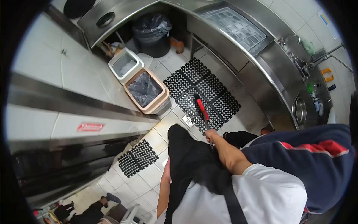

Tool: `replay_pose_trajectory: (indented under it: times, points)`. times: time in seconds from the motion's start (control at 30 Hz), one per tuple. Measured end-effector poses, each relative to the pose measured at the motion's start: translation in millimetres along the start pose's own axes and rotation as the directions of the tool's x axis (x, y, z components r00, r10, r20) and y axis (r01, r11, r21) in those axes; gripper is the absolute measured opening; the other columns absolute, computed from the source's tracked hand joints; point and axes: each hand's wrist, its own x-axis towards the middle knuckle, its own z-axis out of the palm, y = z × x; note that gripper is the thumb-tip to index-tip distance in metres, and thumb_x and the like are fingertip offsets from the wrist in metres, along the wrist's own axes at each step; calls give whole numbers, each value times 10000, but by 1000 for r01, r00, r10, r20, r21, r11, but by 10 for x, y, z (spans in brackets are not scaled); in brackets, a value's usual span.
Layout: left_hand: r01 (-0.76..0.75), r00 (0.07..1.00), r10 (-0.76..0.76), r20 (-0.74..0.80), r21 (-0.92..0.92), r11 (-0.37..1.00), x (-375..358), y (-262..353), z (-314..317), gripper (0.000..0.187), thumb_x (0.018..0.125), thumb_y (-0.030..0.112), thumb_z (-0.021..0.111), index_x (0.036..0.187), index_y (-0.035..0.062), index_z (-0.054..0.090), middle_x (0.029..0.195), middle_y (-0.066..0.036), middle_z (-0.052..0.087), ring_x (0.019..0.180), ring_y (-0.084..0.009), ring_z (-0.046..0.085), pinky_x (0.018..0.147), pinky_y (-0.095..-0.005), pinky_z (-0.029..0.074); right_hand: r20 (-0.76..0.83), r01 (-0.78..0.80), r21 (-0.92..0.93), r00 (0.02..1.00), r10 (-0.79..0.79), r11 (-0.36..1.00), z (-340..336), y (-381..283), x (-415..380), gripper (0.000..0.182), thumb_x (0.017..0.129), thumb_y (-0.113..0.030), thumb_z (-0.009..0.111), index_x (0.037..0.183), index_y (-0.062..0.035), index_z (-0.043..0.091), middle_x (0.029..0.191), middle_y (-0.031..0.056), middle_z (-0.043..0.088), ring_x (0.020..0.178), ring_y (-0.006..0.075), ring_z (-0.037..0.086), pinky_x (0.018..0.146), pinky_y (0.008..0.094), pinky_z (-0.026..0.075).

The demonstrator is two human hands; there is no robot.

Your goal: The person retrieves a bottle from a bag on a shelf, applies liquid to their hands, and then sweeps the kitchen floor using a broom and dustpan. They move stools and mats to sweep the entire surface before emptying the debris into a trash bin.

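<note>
My right hand (211, 136) is closed round the dark shaft of a tool with a red part (202, 109) near its far end. That tool points forward over the black perforated floor mat (197, 80); whether its tip touches the mat I cannot tell. On the other side of my black apron (186, 153), my left hand (167, 170) hangs low beside the apron, its fingers mostly hidden.
A tan-rimmed bin (130, 91) and a white bin (116, 61) stand left of the mat. Behind them is a black bin (153, 48). A steel counter (257, 71) curves along the right. Another person's dark top (298, 164) is close at my right.
</note>
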Motion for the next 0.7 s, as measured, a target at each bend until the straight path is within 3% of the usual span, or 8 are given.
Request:
replay_pose_trajectory:
  times: [0.23,0.3,0.37,0.4,0.47,0.5,0.67,0.7]
  points:
    - [-274,958,286,-31,204,940,1607,2100,851,537,926,258,607,1366,3,437,1303,-129,547,1139,-222,582,974,-370,462,12,200,-459,976,-219,866,-689,-1005,1218,194,707,-52,552,529,17,577,490,172,564,383,279,568,355,421,426]
    - [-411,911,412,-11,-122,904,2244,3027,1175,573,918,196,630,1392,-18,388,1295,-173,539,1158,-246,577,953,-350,475,696,705,-688,575,-430,-169,-1137,-1402,1759,196,736,-134,567,571,-45,623,533,128,609,488,250,634,428,392,478]
    - [-598,801,599,6,-48,800,3006,4066,1467,527,925,121,612,1384,-21,396,1291,-168,539,1122,-241,601,915,-337,501,539,582,-810,787,-301,73,-1305,-1982,2030,85,707,-150,635,643,-101,663,603,68,658,622,210,665,600,377,525]
    - [-643,766,639,-71,-56,764,3375,4666,1637,516,918,92,621,1376,-20,409,1267,-154,558,1095,-239,615,894,-321,513,765,733,-630,531,-363,-256,-1494,-2320,2196,152,751,-222,629,718,-92,700,642,58,679,649,211,662,633,362,528]
    - [-764,641,743,-192,-72,641,4386,5821,1706,514,910,94,642,1366,-18,431,1253,-135,574,1104,-235,605,914,-312,504,179,10,-658,973,144,753,-1348,-3487,1991,248,889,-184,520,705,-58,629,641,87,632,556,220,595,562,376,510]
    - [-833,535,807,-250,1,553,4757,6413,1710,507,912,98,640,1361,-20,435,1245,-135,580,1110,-226,598,917,-314,502,227,-263,-77,935,274,962,-1388,-3545,2223,152,907,-124,484,794,-64,566,624,95,577,517,218,543,483,377,483]
    - [-780,169,899,-403,503,372,6268,9165,1104,699,846,181,693,1400,-46,333,1304,-226,554,1197,-299,556,1002,-402,437,299,-390,147,894,335,909,-1314,-4360,2441,205,904,-123,557,1094,-54,521,702,71,559,484,169,490,406,309,425]
    - [-785,-79,905,-418,585,201,6713,9610,822,630,837,215,683,1368,4,419,1326,-219,543,1200,-342,554,1014,-435,426,298,-419,139,882,365,897,-1300,-4466,2442,205,904,-123,557,1094,-54,521,702,71,559,484,169,490,406,309,425]
